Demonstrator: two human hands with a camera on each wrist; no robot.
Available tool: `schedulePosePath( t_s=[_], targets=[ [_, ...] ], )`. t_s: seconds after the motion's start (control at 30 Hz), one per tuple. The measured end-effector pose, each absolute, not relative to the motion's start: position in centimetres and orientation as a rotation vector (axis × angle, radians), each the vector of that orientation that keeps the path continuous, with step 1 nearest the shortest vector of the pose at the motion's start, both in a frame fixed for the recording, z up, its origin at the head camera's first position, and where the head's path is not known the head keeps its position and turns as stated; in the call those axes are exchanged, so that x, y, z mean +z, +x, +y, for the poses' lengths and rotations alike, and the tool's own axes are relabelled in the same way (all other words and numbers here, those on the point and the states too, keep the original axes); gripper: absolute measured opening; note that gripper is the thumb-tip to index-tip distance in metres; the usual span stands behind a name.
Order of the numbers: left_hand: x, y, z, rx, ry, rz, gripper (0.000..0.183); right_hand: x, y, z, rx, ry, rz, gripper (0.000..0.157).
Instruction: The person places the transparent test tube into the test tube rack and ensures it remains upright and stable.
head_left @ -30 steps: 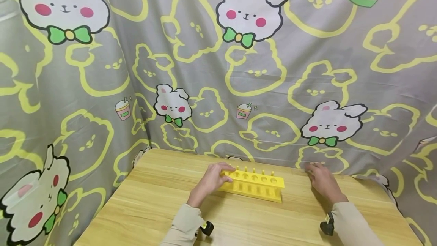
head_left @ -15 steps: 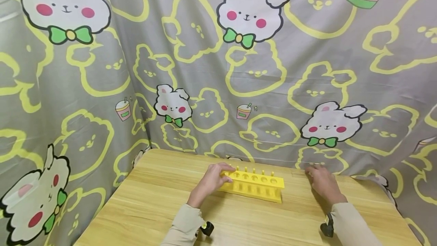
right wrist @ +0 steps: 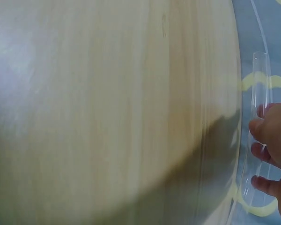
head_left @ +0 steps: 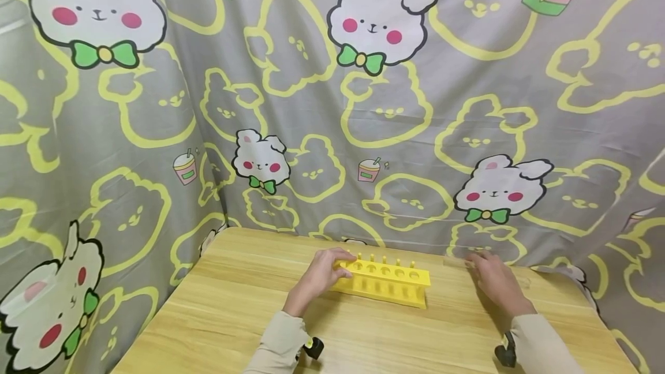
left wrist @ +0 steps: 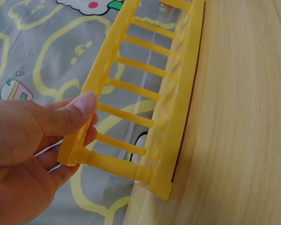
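Observation:
A yellow test tube rack (head_left: 384,278) stands upright near the table's back edge, its top row of round holes facing up. My left hand (head_left: 316,277) grips its left end; in the left wrist view the thumb (left wrist: 79,105) lies on the top plate, with fingers curled beneath. To the right of the rack, my right hand (head_left: 500,284) pinches a clear test tube (right wrist: 260,91) at the table's back edge. The tube lies sideways and sticks out past the fingers on both sides. No tube shows in the rack.
The wooden table (head_left: 249,305) ends at a grey curtain (head_left: 306,103) printed with rabbits, which hangs behind it and along the sides. Each wrist wears a small black camera (head_left: 313,348).
My right hand has shifted slightly right, and the clear tube shows more plainly beside the fingers. The left hand keeps its grip on the rack, which stays in place.

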State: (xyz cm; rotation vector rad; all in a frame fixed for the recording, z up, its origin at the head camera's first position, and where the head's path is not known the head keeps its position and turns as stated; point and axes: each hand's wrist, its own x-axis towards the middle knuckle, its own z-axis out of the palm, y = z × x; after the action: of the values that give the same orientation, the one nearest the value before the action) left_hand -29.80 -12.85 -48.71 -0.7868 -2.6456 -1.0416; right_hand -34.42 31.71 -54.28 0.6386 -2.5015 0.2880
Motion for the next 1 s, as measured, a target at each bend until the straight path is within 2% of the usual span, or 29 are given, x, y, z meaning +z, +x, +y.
schedulePosePath(
  t_s=[0.47, 1.0],
  targets=[
    [-48.8, -29.7, -12.9, -1.043, -0.798, -2.636, 0.037, -53.4, -32.9, 31.8, 0.268, 0.718, -2.328, 0.045],
    [-49.0, -29.7, -12.9, -1.042, -0.781, -2.641, 0.036, -51.0, -30.3, 31.1, 0.388, 0.668, -2.267, 0.047]
  ],
)
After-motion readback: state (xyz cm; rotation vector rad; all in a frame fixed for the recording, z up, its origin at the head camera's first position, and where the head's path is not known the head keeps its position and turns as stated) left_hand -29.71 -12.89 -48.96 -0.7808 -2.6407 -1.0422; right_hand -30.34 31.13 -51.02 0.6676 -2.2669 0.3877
